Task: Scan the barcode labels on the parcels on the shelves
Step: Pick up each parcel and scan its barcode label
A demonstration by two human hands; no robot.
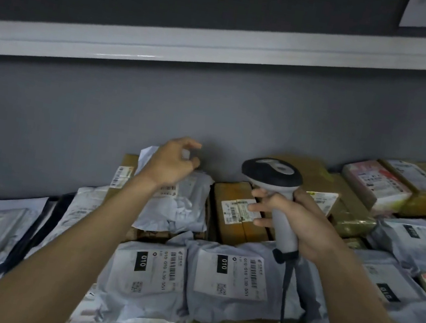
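Scanner (pixel 275 187) sits in my right hand (pixel 299 224), fingers wrapped round its pale handle; the handle's long axis runs near upright, tilted a little, with the dark head on top facing away from me toward the wall and its cable (pixel 286 296) trailing down. I hold it above a brown box (pixel 234 214) whose barcode label (pixel 237 210) faces up. My left hand (pixel 171 163) hovers with loosely curled fingers over a crumpled grey bag (pixel 183 206), holding nothing. Grey parcels (pixel 231 274) crowd the shelf below.

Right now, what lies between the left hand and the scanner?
In the head view, bare grey wall separates the left hand from the scanner; a brown box sits below.
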